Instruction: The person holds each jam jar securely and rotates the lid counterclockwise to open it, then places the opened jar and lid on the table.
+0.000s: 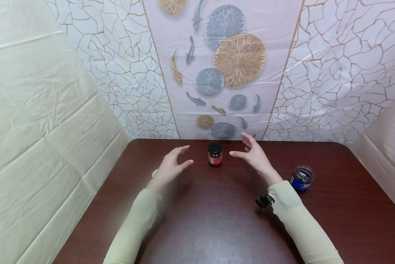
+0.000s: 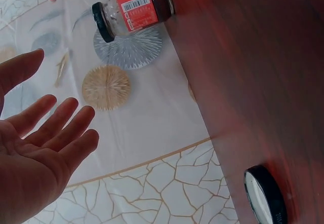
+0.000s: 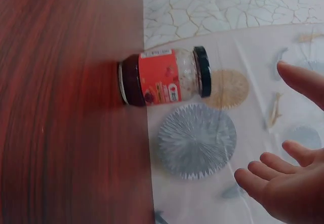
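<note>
A glass jar [image 1: 215, 155] with a red label and a black lid stands upright near the table's back edge; dark contents fill its lower part in the right wrist view. To its left, my left hand [image 1: 172, 165] is raised with relaxed, spread fingers, apart from the jar. My right hand [image 1: 252, 156] hovers on the jar's other side, thumb and fingers apart, touching nothing. Both palms face the jar. A loose lid [image 2: 265, 195], black with a white inside, lies on the table beyond my left hand, mostly hidden by it in the head view.
An open glass jar [image 1: 302, 178] with a blue label stands on the right, beside my right forearm. The dark red-brown table [image 1: 214, 220] meets a patterned cloth backdrop [image 1: 223, 110]. Pale cloth walls [image 1: 52, 128] border the sides. A black device [image 1: 264, 201] sits at my right wrist.
</note>
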### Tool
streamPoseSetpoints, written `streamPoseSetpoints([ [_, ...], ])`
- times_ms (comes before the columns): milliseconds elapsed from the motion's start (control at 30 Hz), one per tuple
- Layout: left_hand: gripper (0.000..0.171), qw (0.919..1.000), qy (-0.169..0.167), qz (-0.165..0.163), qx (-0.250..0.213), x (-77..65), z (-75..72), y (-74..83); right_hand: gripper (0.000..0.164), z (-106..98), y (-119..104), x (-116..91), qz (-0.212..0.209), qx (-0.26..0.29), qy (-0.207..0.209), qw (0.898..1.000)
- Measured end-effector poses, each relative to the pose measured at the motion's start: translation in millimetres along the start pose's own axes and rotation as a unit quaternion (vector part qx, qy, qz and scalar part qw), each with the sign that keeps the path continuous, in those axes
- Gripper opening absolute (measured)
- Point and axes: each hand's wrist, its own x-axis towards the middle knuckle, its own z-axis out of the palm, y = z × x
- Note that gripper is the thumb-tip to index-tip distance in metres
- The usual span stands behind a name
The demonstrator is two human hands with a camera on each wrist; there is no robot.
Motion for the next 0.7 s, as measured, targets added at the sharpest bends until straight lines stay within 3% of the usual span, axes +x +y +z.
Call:
streamPoseSetpoints([
  [467, 0.057, 0.9998, -0.015, -0.014, 0.008, -2.0, 10.4, -2.0, 0.093, 34, 17, 10, 0.057, -0.03, -0.054, 0.996],
  [700, 0.056, 0.9998, -0.012, -0.011, 0.009, 0.0, 13.6, -1.7, 0.093, 45, 24, 17, 0.065, -0.042, -0.054, 0.996],
])
